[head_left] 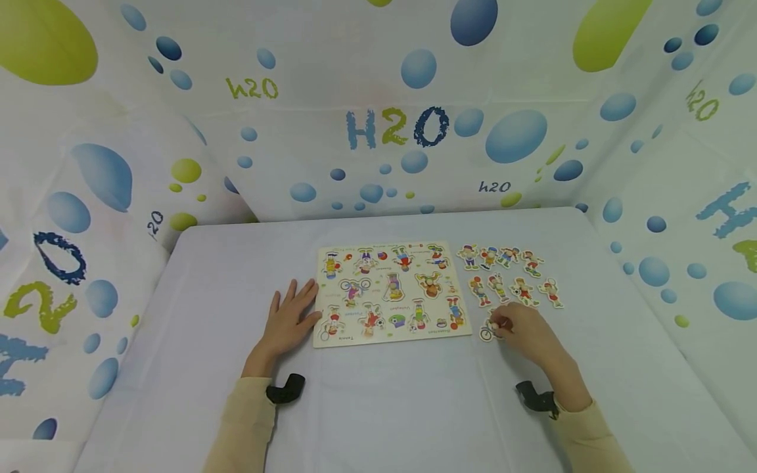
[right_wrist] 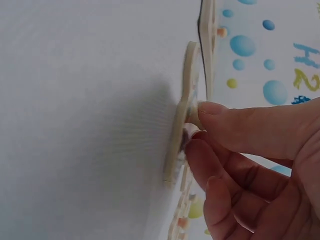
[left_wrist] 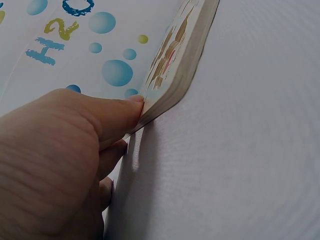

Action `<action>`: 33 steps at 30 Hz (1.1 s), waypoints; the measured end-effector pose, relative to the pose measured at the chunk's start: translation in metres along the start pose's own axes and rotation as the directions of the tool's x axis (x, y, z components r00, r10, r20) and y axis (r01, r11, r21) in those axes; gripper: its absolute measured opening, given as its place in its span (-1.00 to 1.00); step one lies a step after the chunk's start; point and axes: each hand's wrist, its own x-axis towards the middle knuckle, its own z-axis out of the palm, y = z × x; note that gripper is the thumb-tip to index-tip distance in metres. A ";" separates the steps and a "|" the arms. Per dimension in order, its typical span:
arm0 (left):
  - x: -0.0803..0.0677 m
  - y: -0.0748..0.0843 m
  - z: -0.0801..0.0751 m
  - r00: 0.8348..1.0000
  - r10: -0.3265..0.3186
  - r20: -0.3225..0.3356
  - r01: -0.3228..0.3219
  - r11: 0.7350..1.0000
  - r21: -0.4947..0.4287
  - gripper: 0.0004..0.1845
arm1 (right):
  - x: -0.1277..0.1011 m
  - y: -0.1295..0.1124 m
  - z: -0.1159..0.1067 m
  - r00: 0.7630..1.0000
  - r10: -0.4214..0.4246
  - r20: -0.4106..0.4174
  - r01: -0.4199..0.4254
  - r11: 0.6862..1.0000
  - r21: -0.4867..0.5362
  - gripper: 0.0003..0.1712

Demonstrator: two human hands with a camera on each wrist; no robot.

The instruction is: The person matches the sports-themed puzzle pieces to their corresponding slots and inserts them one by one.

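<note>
A wooden puzzle board [head_left: 390, 292] printed with sporting figures lies flat on the white table [head_left: 207, 315]. My left hand [head_left: 290, 315] lies flat beside its left edge; in the left wrist view my left hand's thumb [left_wrist: 120, 112] presses against the puzzle board's side [left_wrist: 180, 65]. Right of the board, my right hand [head_left: 523, 328] pinches the small white knob [right_wrist: 190, 131] of a cyclist puzzle piece [head_left: 488, 330]. The right wrist view shows that cyclist piece [right_wrist: 180, 125] edge-on, lying on the table, with thumb and forefinger closed on its knob.
Several loose figure pieces [head_left: 511, 276] lie in two rows right of the board, just beyond my right hand. Curtains [head_left: 414, 98] printed with bubbles and "H2O" wall in the table on three sides. Bare table surface stretches in front of the board.
</note>
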 end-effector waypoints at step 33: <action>0.000 0.000 0.000 1.000 -0.004 0.006 0.004 1.000 -0.001 -0.32 | 0.003 0.006 0.005 1.000 0.010 0.008 -0.009 1.000 -0.014 -0.92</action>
